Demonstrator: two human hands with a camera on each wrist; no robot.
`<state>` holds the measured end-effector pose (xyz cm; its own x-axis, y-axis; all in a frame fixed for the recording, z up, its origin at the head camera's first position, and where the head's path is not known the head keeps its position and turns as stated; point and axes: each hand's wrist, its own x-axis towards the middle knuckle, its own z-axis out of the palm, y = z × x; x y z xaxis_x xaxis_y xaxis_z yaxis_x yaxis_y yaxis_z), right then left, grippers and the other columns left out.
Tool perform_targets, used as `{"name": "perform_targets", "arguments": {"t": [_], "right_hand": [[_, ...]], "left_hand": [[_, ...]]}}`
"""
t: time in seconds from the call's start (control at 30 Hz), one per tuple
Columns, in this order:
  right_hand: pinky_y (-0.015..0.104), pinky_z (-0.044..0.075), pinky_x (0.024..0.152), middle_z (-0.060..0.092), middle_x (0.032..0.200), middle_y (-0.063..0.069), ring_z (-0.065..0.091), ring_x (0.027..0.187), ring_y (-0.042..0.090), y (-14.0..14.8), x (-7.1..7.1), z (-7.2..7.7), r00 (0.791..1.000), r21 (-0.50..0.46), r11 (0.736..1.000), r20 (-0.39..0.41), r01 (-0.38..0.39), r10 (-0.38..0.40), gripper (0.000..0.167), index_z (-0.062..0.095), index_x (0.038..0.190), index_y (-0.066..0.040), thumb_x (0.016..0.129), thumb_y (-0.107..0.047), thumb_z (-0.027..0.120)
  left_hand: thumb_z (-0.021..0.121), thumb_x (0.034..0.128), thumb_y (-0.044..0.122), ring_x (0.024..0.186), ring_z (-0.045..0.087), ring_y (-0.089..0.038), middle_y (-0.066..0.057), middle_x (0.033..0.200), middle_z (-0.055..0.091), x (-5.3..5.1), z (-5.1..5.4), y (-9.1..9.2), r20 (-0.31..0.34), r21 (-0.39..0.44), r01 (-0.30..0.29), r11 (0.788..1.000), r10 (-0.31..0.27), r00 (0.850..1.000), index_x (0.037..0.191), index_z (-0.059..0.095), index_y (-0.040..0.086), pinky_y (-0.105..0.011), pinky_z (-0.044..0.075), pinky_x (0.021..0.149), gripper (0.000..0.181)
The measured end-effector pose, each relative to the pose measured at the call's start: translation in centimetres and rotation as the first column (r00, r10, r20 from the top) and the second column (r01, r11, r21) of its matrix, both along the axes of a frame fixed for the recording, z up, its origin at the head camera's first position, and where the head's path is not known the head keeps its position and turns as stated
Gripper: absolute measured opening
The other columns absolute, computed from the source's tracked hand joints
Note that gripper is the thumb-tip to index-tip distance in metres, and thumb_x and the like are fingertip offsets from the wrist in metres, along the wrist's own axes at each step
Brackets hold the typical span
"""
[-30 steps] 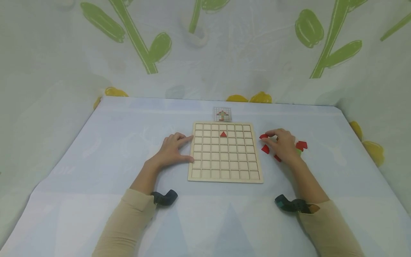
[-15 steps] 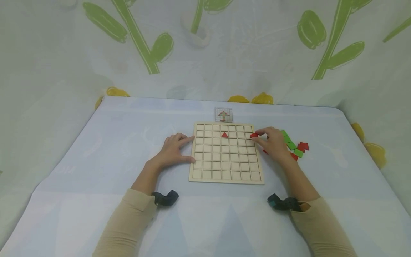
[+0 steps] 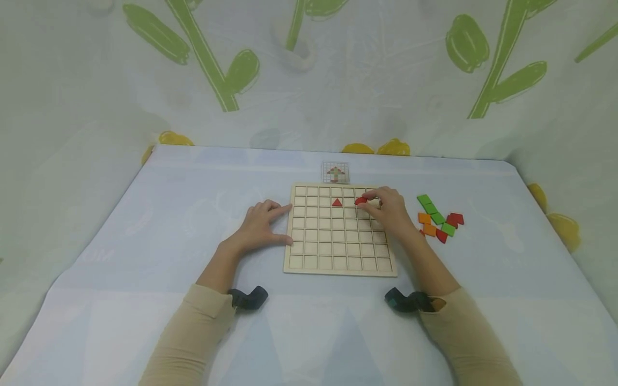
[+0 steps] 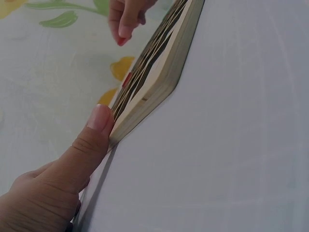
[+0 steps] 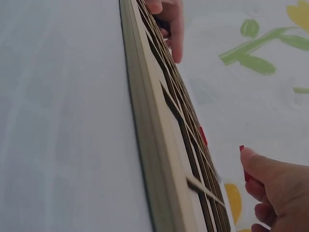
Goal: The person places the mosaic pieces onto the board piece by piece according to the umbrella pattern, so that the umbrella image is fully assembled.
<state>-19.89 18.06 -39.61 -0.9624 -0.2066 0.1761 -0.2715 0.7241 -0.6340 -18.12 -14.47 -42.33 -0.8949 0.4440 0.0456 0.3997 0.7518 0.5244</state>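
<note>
A wooden grid board (image 3: pixel 333 236) lies flat on the table, with a red triangle piece (image 3: pixel 336 202) in one of its upper cells. My left hand (image 3: pixel 258 228) rests at the board's left edge, thumb and index finger spread apart and touching the rim. Between thumb and fingertips, my right hand (image 3: pixel 388 212) pinches a red piece (image 3: pixel 360 201) with a curved edge above the board's upper right cells. In the right wrist view, that hand (image 5: pixel 285 188) is above the board's surface, and the red piece is mostly covered by its fingers.
Right of the board lie loose green tiles (image 3: pixel 431 208), orange tiles (image 3: pixel 429 230) and red pieces (image 3: pixel 441 236). A small pattern card (image 3: pixel 335 172) with a printed figure sits just behind the board. A patterned cloth (image 3: pixel 338 80) hangs behind the table.
My right hand has carried the red piece leftward from beside the loose pieces to over the board, uncovering the green and orange tiles. The left hand has stayed at the board's edge.
</note>
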Motion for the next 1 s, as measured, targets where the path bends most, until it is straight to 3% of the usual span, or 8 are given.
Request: {"name": "perform_targets", "arguments": {"t": [0.17, 0.4, 0.57, 1.0], "right_hand": [[0.045, 0.043, 0.085, 0.062, 0.109, 0.019, 0.051, 0.104, 0.033, -1.2, -0.2, 0.0, 1.0, -0.011, 1.0, 0.01, -0.019, 0.019, 0.034, 0.066, 0.109, 0.002, 0.085, -0.022, 0.071], [0.05, 0.031, 0.095, 0.065, 0.105, 0.018, 0.05, 0.105, 0.035, -2.4, -0.4, -0.2, 0.997, -0.042, 0.997, -0.051, -0.068, 0.065, 0.031, 0.068, 0.104, 0.002, 0.083, -0.019, 0.072], [0.048, 0.03, 0.092, 0.065, 0.105, 0.018, 0.047, 0.104, 0.034, -3.3, -0.4, -0.3, 0.995, -0.062, 0.994, -0.055, -0.087, 0.084, 0.028, 0.068, 0.102, 0.002, 0.082, -0.017, 0.073], [0.043, 0.033, 0.091, 0.066, 0.096, 0.011, 0.049, 0.099, 0.028, -5.5, -0.6, -1.1, 0.988, 0.017, 0.991, -0.072, -0.136, 0.136, 0.03, 0.07, 0.102, -0.002, 0.08, -0.022, 0.075]], "left_hand": [[0.08, 0.0678, 0.049, 0.105, 0.041, -0.023, -0.007, 0.121, 0.047, -0.1, 0.0, 0.1, 0.009, 0.001, -0.007, 1.0, 0.007, 1.0, 0.143, 0.043, 0.016, -0.041, 0.027, 0.091, 0.09], [0.08, 0.0678, 0.048, 0.105, 0.041, -0.023, -0.007, 0.121, 0.047, -0.1, 0.0, 0.2, 0.011, 0.007, -0.011, 1.0, 0.01, 1.0, 0.143, 0.044, 0.016, -0.04, 0.027, 0.09, 0.089], [0.079, 0.0684, 0.05, 0.105, 0.042, -0.023, -0.007, 0.12, 0.047, -0.1, 0.0, 0.1, 0.001, 0.002, 0.0, 1.0, 0.0, 1.0, 0.143, 0.044, 0.015, -0.04, 0.027, 0.088, 0.089], [0.08, 0.0673, 0.05, 0.107, 0.043, -0.024, -0.008, 0.121, 0.047, -0.1, 0.0, 0.0, 0.003, -0.009, -0.004, 1.0, 0.004, 1.0, 0.143, 0.044, 0.016, -0.041, 0.028, 0.091, 0.09]]}}
